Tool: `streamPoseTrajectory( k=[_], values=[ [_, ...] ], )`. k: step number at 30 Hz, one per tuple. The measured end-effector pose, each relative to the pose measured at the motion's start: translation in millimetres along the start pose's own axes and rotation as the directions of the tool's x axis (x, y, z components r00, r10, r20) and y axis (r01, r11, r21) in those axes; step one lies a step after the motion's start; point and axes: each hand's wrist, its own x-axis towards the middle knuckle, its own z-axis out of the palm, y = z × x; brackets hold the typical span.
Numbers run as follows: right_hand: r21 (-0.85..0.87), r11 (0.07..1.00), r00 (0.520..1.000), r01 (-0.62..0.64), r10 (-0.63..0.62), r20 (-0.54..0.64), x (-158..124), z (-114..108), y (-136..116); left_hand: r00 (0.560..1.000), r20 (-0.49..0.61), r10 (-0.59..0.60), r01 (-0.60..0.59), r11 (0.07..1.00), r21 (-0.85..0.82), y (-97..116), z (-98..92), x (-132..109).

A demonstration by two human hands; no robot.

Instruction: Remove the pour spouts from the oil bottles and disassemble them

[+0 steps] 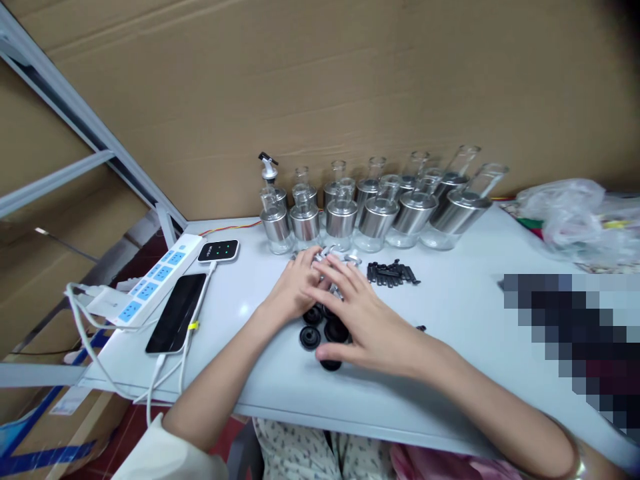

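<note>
My right hand point(363, 313) reaches over a small pile on the table, its fingers spread and its thumb low over round black ribbed stoppers point(310, 337). My left hand point(295, 287) cups the pile's left side, its fingers stretched out; what lies under its palm is hidden. Both hands' fingertips meet around grey-white plastic spout parts point(353, 260), mostly covered by them. I cannot make out anything gripped in either hand. To the right of my fingers lies a heap of small black levers point(393, 273).
Behind the pile stand two rows of glass bottles with steel sleeves point(341, 217); one at back left carries a pour spout point(269, 167). At left lie a power strip point(157, 280), a phone point(177, 313), a black-faced device point(219, 251) and white cables. Plastic bags point(565, 213) sit at right.
</note>
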Motion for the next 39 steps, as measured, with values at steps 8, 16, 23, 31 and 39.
streamPoseTrajectory(
  k=[8,16,23,31,39],
  values=[
    [-0.222,0.975,0.998,0.021,-0.009,0.057,5.7,20.9,-1.2,0.999,-0.011,-0.032,0.032,0.999,-0.005,-1.1,0.5,1.4],
    [-0.144,0.988,0.999,0.05,-0.051,0.001,3.6,18.0,1.5,0.997,-0.074,0.007,-0.008,1.0,-0.009,-2.2,3.7,1.2],
    [0.135,0.99,0.989,-0.03,0.048,-0.138,1.6,0.8,2.2,0.99,-0.144,-0.001,0.017,0.994,0.108,3.9,0.9,0.7],
    [0.096,0.988,0.86,-0.125,0.156,-0.487,85.6,-65.4,6.7,0.978,-0.19,-0.09,0.103,0.993,0.062,5.7,-3.2,-0.2],
    [-0.074,0.938,0.882,-0.339,0.29,-0.371,212.2,-86.4,30.7,0.965,-0.228,-0.131,0.158,0.982,0.104,11.7,-10.8,-0.9]
  ],
)
